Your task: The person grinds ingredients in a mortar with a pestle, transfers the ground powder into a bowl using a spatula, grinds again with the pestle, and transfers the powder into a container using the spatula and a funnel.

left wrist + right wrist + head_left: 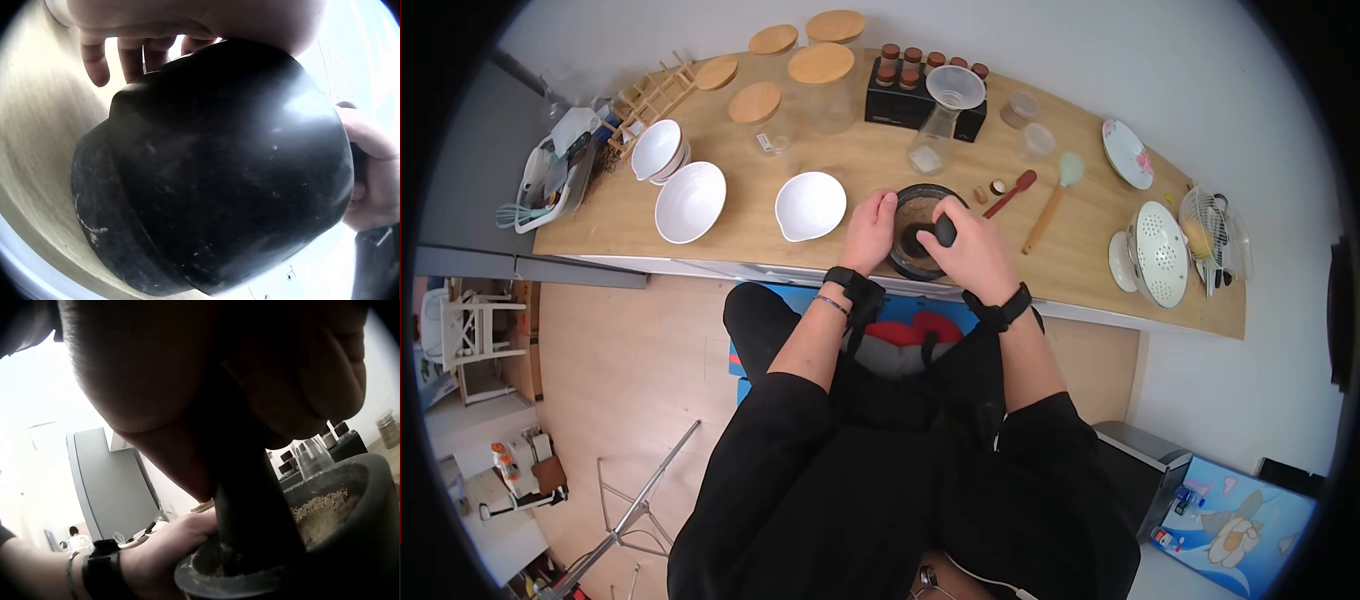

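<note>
A dark stone mortar [922, 188] stands near the front edge of the counter, with coarse brown ground stuff [325, 515] inside. My left hand [868, 232] holds the mortar at its left side, thumb at the rim; its fingers reach past the smooth black wall in the left wrist view. My right hand [980, 250] grips the black pestle [250, 512], fingers wrapped about its upper end. The pestle leans down into the bowl of the mortar, its lower end hidden behind the near rim in the right wrist view.
White bowls [810, 207] stand to the left. Behind the mortar are a glass bottle with a funnel [955, 88] and a black rack of spice jars [890, 55]. A red spatula [1010, 193], a wooden-handled spatula [1045, 215] and a white colander [1158, 255] lie rightward.
</note>
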`<state>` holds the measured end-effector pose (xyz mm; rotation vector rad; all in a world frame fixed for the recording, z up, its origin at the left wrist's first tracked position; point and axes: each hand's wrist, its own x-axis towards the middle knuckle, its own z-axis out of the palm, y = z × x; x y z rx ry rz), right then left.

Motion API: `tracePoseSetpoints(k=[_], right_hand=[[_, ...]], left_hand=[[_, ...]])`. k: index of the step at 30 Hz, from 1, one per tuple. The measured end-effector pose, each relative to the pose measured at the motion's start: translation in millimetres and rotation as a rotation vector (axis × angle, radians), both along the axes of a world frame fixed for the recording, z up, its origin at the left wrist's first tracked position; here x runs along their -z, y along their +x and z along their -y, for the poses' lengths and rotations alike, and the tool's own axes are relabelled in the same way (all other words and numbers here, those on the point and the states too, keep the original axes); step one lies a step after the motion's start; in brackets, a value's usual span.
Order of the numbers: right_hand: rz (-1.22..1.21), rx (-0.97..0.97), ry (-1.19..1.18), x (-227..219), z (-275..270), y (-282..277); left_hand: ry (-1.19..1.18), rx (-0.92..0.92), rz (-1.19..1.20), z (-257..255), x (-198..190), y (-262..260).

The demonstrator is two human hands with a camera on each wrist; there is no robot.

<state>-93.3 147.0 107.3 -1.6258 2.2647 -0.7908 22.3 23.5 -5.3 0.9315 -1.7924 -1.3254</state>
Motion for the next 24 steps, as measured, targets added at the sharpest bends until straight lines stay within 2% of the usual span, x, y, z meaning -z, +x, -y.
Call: tracePoseSetpoints(k=[2, 4, 6, 10, 12, 13, 15, 19, 21, 22, 24], right_hand=[[-0.045, 0.118, -0.178, 10, 5, 1], [-0.041, 0.155, -0.184, 13, 7, -1], [0.061, 0.172, 0.050, 1, 3, 4], [0.055, 0.108, -0.090, 15, 1, -2], [-0.010, 0.249, -0.183, 17, 3, 0], [-0.005, 0.240, -0.181, 17, 2, 3], [0.096, 0.247, 0.034, 2, -3, 12], [0.147, 0.199, -0.088, 24, -7, -2], [0.411, 0.255, -0.388, 44, -7, -20], [0.412, 0.252, -0.386, 44, -15, -28], [1.309, 0.403, -0.346, 16, -35, -30]], left_hand=[[0.020, 0.002, -0.008, -1, 0, -2], [0.037, -0.018, -0.009, 0, -2, 0], [-0.019, -0.030, -0.005, -4, -4, 2], [0.017, -0.024, 0.006, -4, -2, -2], [0.013, -0.026, 0.014, -3, -1, 0], [0.015, -0.035, 0.018, -1, 1, 2], [0.005, -0.021, -0.005, -2, 0, 1], [0.027, -0.026, 0.013, -6, -5, 1], [0.028, -0.013, 0.006, -1, -1, 0], [0.029, -0.016, 0.006, 0, 0, 2], [0.005, -0.005, 0.022, 0, 0, 1]])
